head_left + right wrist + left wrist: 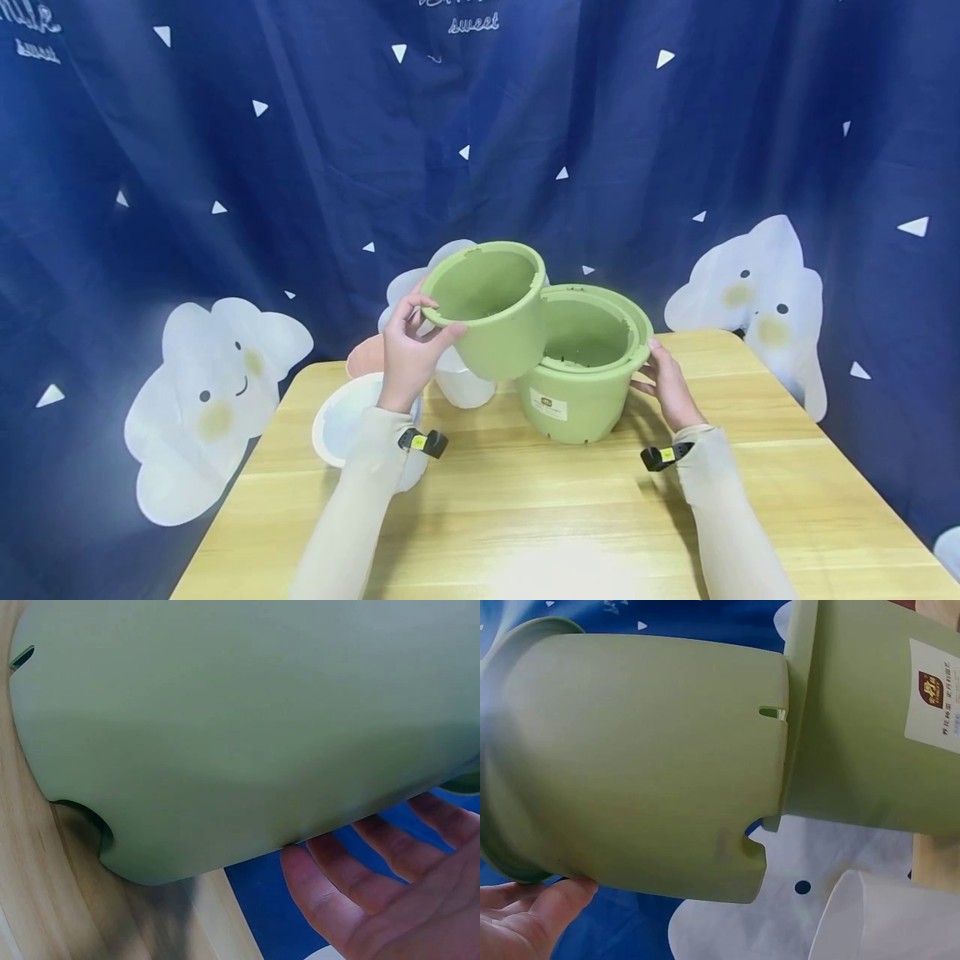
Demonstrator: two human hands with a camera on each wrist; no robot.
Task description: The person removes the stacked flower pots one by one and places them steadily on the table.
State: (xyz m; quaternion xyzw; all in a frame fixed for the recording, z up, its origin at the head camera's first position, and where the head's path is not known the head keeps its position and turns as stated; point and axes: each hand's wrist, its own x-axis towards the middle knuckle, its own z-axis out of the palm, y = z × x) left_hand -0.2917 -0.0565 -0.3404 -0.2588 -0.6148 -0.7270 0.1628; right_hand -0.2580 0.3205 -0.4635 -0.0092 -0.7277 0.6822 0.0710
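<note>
My left hand [411, 354] grips the rim of a green plant pot [498, 337], its thumb on the near side. This pot is off the table and slightly tilted, mouth up. In the left wrist view, notches show along its bottom edge. Its lower right side overlaps a second green flower pot [573, 404], which stands upright on the table with a white label and a double rim, as if another pot is nested inside. My right hand [670, 387] holds this standing pot at its right side, thumb by the rim and fingers [326, 889] against the wall.
On the left of the wooden table [525, 508] stand a white pot [330, 417] with a pale blue inside, partly behind my left arm, an orange-pink round thing [366, 357] and a smaller white pot [463, 385]. A dark blue curtain [480, 125] with clouds hangs behind.
</note>
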